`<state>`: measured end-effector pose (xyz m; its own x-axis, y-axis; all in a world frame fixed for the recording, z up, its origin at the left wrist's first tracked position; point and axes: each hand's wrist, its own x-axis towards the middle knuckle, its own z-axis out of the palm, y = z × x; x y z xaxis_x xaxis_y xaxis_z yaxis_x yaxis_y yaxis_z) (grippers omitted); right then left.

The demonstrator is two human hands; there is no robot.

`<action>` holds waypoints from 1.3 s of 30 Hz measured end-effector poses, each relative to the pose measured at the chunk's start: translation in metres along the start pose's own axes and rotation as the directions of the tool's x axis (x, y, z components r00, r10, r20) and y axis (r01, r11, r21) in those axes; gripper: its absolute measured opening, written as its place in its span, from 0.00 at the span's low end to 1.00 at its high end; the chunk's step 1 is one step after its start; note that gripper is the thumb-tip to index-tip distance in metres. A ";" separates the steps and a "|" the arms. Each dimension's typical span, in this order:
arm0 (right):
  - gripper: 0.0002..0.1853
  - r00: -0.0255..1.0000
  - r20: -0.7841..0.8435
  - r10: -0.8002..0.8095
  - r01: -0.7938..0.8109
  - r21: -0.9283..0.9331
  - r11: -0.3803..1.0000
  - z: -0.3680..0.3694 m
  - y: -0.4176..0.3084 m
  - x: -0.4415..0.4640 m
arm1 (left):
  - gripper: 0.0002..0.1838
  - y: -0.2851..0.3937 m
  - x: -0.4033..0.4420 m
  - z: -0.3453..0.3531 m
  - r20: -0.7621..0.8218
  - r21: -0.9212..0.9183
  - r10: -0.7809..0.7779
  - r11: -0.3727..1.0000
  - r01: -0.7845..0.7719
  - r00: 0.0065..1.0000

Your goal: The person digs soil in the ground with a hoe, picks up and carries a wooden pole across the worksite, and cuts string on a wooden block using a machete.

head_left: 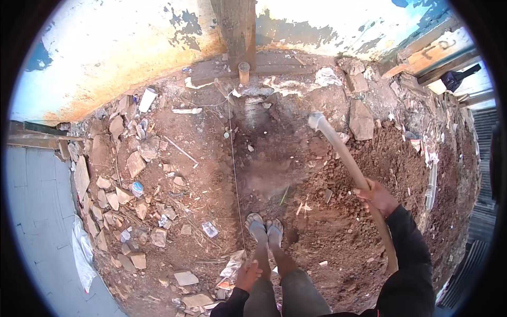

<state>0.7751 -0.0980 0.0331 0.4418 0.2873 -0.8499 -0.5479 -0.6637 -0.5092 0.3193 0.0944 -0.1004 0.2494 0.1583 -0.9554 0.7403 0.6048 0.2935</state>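
My right hand (377,197) is wrapped round the wooden handle of a long-handled digging tool (346,153). Its pale far end slants up and left over the dirt; no blade can be made out, so the exact kind is unclear. Down by my left knee, my left hand (247,275) is closed with curled fingers. A thin taut string (234,164) runs from near the wall towards this hand; whether the fingers hold it I cannot tell. My sandalled feet (265,227) stand together at the near end of a shallow trench (264,153) of dark soil.
Broken stones (135,164) and litter cover the ground at left, beside grey blocks (39,206). Loose soil (343,238) lies at right. A wooden post (236,34) and short stake (243,73) stand before the peeling wall (127,58). Corrugated sheet (483,158) edges the right.
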 end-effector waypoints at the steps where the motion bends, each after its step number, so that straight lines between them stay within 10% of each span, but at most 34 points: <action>1: 0.20 0.998 -0.052 -0.048 0.045 -0.052 0.998 -0.023 0.002 -0.038 | 0.21 -0.008 0.003 0.000 0.030 0.046 0.035 0.998 -0.036 0.999; 5: 0.19 0.895 -0.396 -0.205 0.215 -0.021 0.976 -0.103 0.081 -0.118 | 0.19 0.001 0.002 0.017 0.042 0.030 0.071 0.997 -0.072 0.997; 13: 0.12 0.894 -0.293 -0.340 0.390 0.133 0.911 0.089 0.054 -0.006 | 0.27 0.018 -0.043 0.169 0.568 0.020 0.325 0.913 -0.407 0.756; 16: 0.11 0.906 -0.238 -0.350 0.383 0.106 0.918 0.173 0.061 0.083 | 0.25 -0.029 -0.010 0.181 0.191 0.315 0.522 0.770 -0.555 0.832; 17: 0.11 0.913 -0.211 -0.348 0.375 0.104 0.921 0.195 0.064 0.112 | 0.22 -0.041 0.031 0.171 0.139 0.225 0.353 0.898 -0.377 0.925; 19: 0.11 0.908 -0.197 -0.370 0.398 0.132 0.908 0.241 0.071 0.169 | 0.19 -0.011 0.082 0.147 -0.115 0.368 0.585 0.776 -0.513 0.803; 21: 0.11 0.866 -0.250 -0.432 0.467 0.098 0.879 0.272 0.074 0.225 | 0.19 0.030 0.130 0.138 -0.219 0.240 0.398 0.907 -0.346 0.891; 28: 0.17 0.838 -0.282 -0.467 0.515 0.125 0.848 0.338 0.101 0.401 | 0.19 0.008 0.349 0.084 -0.217 0.026 0.299 0.953 -0.300 0.929; 30: 0.18 0.823 -0.301 -0.481 0.503 -0.007 0.864 0.340 0.103 0.423 | 0.18 0.023 0.345 0.081 -0.326 0.332 0.505 0.853 -0.403 0.799; 39: 0.20 0.923 -0.286 -0.256 0.251 -0.055 0.966 0.330 0.059 0.353 | 0.20 0.032 0.233 0.055 0.005 0.185 0.388 0.905 -0.382 0.922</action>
<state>0.6643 0.1920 -0.3413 0.7515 0.2380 -0.6153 -0.3796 -0.6068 -0.6984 0.4355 0.1078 -0.3114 0.5202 0.3769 -0.7664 0.6905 0.3425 0.6371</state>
